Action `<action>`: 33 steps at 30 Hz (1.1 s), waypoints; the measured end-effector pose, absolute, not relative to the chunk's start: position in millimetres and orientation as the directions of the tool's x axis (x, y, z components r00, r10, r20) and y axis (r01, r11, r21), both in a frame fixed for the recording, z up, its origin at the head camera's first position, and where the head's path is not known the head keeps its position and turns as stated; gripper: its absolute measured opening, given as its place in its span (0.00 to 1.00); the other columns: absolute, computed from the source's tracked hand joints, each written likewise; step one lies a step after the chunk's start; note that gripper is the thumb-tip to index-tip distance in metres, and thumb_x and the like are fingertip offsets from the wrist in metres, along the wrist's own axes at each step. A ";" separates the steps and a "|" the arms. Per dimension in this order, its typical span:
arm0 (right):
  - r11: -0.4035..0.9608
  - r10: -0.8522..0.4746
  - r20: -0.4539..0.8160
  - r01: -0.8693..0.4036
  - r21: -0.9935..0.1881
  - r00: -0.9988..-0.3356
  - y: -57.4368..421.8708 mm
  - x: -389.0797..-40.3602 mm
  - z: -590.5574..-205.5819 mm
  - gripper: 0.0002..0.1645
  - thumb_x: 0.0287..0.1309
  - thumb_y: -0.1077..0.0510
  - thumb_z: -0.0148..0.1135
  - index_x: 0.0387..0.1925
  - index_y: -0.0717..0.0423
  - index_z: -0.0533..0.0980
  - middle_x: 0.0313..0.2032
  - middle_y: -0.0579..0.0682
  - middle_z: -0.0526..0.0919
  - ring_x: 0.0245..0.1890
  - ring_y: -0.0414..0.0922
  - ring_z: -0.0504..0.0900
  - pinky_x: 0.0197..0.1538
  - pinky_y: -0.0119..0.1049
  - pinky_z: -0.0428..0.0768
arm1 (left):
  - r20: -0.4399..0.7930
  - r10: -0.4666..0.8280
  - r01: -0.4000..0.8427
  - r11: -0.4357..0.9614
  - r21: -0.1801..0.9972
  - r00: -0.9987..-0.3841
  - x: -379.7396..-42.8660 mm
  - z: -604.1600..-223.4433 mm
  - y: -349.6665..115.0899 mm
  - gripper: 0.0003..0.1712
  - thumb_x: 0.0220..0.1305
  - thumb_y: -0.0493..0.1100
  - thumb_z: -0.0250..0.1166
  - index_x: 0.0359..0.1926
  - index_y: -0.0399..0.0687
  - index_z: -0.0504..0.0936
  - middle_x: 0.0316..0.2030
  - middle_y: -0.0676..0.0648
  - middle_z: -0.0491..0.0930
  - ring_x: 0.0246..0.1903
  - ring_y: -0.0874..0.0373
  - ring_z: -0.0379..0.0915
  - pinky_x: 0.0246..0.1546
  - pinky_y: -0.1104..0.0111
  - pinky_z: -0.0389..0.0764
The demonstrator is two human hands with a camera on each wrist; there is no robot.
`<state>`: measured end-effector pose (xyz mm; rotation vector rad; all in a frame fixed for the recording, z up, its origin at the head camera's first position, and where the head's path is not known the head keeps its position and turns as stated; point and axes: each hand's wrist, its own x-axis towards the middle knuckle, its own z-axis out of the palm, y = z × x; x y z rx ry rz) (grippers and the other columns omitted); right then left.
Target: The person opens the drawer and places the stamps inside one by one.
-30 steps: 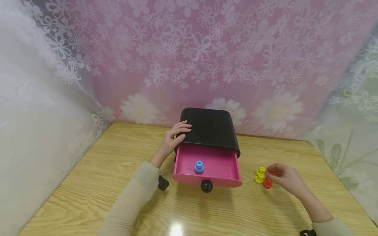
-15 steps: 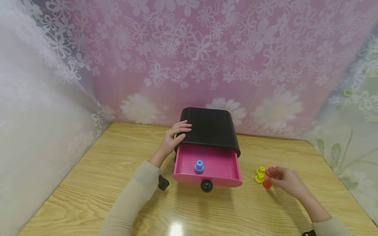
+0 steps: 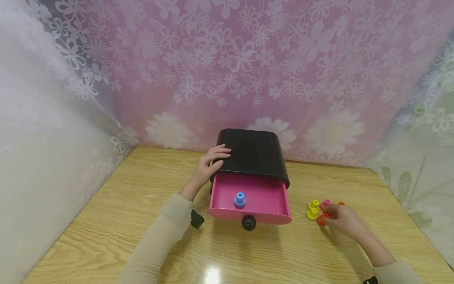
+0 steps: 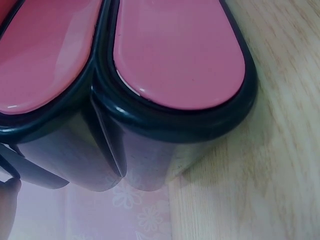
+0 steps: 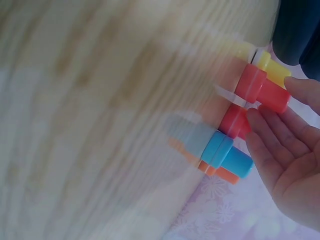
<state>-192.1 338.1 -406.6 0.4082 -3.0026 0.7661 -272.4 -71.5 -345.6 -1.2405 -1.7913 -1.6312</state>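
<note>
My left hand (image 3: 209, 162) rests on the left side of the black cabinet's top (image 3: 252, 152), fingers spread. The cabinet's pink drawer (image 3: 264, 201) is pulled out, with a light blue stepped plastic peg (image 3: 239, 200) upright in it. At right, my right hand (image 3: 342, 221) pinches a red peg (image 5: 262, 89) between thumb and fingers, close to the table. Two yellow pegs (image 3: 312, 213) and a pink peg (image 3: 325, 203) stand beside it. An orange peg (image 3: 341, 203) shows behind the hand. In the right wrist view a blue peg (image 5: 227, 154) stands near the fingers.
The wooden table (image 3: 142, 221) runs to a floral curtain (image 3: 248, 71) behind the cabinet. A round black knob (image 3: 248, 223) sticks out from the drawer front. Other pink drawer fronts (image 4: 180, 55) appear closed in the left wrist view.
My right hand has come down onto the red peg, and its fingers have closed around it. The pink and orange pegs have come into sight. The left hand has stayed on the cabinet.
</note>
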 end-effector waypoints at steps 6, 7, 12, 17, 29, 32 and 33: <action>0.855 -0.252 0.059 -0.251 -0.454 -0.966 336.6 -192.3 -407.2 0.16 0.43 0.63 0.64 0.34 0.70 0.76 0.28 0.52 0.80 0.27 0.44 0.78 0.27 0.31 0.76 | 0.795 0.329 0.822 -0.087 0.563 -0.510 -273.1 -345.8 -71.7 0.14 0.54 0.27 0.50 0.41 0.20 0.73 0.45 0.24 0.69 0.56 0.31 0.53 0.60 0.51 0.50; 0.856 -0.253 0.056 -0.250 -0.452 -0.966 336.4 -192.3 -407.0 0.15 0.43 0.63 0.64 0.34 0.70 0.76 0.27 0.51 0.80 0.27 0.44 0.77 0.27 0.31 0.75 | 0.795 0.328 0.822 -0.089 0.563 -0.510 -273.0 -345.9 -71.7 0.14 0.54 0.27 0.50 0.41 0.20 0.73 0.45 0.24 0.69 0.56 0.31 0.53 0.60 0.52 0.50; 0.860 -0.246 0.040 -0.237 -0.451 -0.968 336.3 -191.9 -405.9 0.15 0.44 0.63 0.64 0.34 0.70 0.76 0.27 0.51 0.79 0.27 0.44 0.77 0.26 0.31 0.75 | 0.792 0.328 0.818 -0.089 0.568 -0.515 -272.2 -345.6 -71.8 0.14 0.54 0.26 0.50 0.41 0.20 0.73 0.46 0.24 0.69 0.56 0.31 0.53 0.60 0.53 0.51; 0.859 -0.239 0.025 -0.224 -0.460 -0.971 336.9 -192.3 -406.2 0.15 0.45 0.63 0.64 0.34 0.70 0.76 0.28 0.52 0.79 0.28 0.45 0.77 0.27 0.31 0.76 | 0.791 0.327 0.817 -0.087 0.570 -0.517 -271.1 -344.4 -72.0 0.14 0.53 0.25 0.49 0.40 0.20 0.73 0.46 0.24 0.68 0.55 0.31 0.53 0.60 0.53 0.51; 0.830 -0.234 0.063 -0.233 -0.507 -0.970 337.2 -186.5 -400.4 0.14 0.47 0.64 0.62 0.37 0.69 0.76 0.30 0.53 0.80 0.28 0.46 0.79 0.27 0.29 0.77 | 0.816 0.317 0.838 -0.105 0.536 -0.483 -292.1 -364.2 -72.9 0.17 0.61 0.39 0.52 0.42 0.25 0.75 0.47 0.29 0.71 0.57 0.38 0.55 0.60 0.55 0.51; 0.831 -0.237 0.118 -0.264 -0.490 -0.964 335.8 -184.1 -396.6 0.14 0.46 0.64 0.63 0.37 0.68 0.76 0.29 0.52 0.79 0.27 0.44 0.79 0.26 0.29 0.76 | 0.815 0.315 0.838 -0.095 0.538 -0.487 -299.0 -370.3 -73.4 0.24 0.62 0.49 0.52 0.42 0.28 0.76 0.47 0.32 0.72 0.58 0.43 0.56 0.60 0.56 0.51; 0.833 -0.235 0.135 -0.271 -0.483 -0.963 334.9 -183.1 -394.9 0.14 0.46 0.64 0.63 0.36 0.68 0.77 0.29 0.52 0.79 0.27 0.45 0.79 0.26 0.29 0.77 | 0.814 0.315 0.837 -0.092 0.539 -0.489 -299.6 -371.0 -73.4 0.26 0.62 0.52 0.52 0.42 0.28 0.76 0.48 0.33 0.72 0.58 0.44 0.56 0.60 0.56 0.52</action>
